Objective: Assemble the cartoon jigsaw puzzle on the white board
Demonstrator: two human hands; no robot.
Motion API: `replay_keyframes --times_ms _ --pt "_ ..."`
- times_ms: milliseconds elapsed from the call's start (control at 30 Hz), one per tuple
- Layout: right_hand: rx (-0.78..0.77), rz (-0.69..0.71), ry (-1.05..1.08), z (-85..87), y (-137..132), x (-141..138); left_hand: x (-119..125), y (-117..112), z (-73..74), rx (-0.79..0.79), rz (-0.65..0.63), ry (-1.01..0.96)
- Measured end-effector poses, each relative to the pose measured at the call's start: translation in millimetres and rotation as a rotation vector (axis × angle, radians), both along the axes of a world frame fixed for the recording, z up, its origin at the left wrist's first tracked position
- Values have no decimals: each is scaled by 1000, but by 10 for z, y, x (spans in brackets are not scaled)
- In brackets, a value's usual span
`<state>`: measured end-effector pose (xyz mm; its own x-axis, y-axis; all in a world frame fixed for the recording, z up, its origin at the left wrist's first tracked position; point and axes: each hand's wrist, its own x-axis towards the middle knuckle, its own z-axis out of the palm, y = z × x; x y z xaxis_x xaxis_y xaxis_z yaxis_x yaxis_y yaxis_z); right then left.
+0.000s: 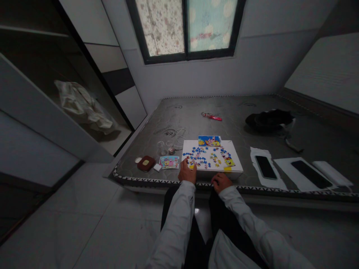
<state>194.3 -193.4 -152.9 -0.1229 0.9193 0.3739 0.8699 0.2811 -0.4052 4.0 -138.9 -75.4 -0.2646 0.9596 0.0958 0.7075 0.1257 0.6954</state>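
Puzzle pcs (198, 154) just fwd of L hand (187, 173) & R hand (221, 182), L is nearer
Loose pcs sit on a white box (237, 168) on the bed (185, 108), box's long axis running L-R. L hand's at the near-left corner, thumb n fingers spread, looks like nothing gripped. R hand's by the near edge, fingers curled, can't tell if it's holding anything tbh.

Gray mattress (230, 129): white box (236, 162) at near edge, picture card (169, 162) left of it, white sheets (254, 154) right, red packet (214, 117) far.
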Motion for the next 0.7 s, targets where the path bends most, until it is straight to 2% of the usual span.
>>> replay_keyframes --times_ms 300,500,700 --pt "-9 5 1 6 8 -4 -32 32 -17 -12 -20 -34" --pt "-23 -13 -21 45 -3 -19 -49 42 -57 39 -34 -72" --pt "-20 -5 -5 11 3 -12 -70 70 -88 32 -66 -95"
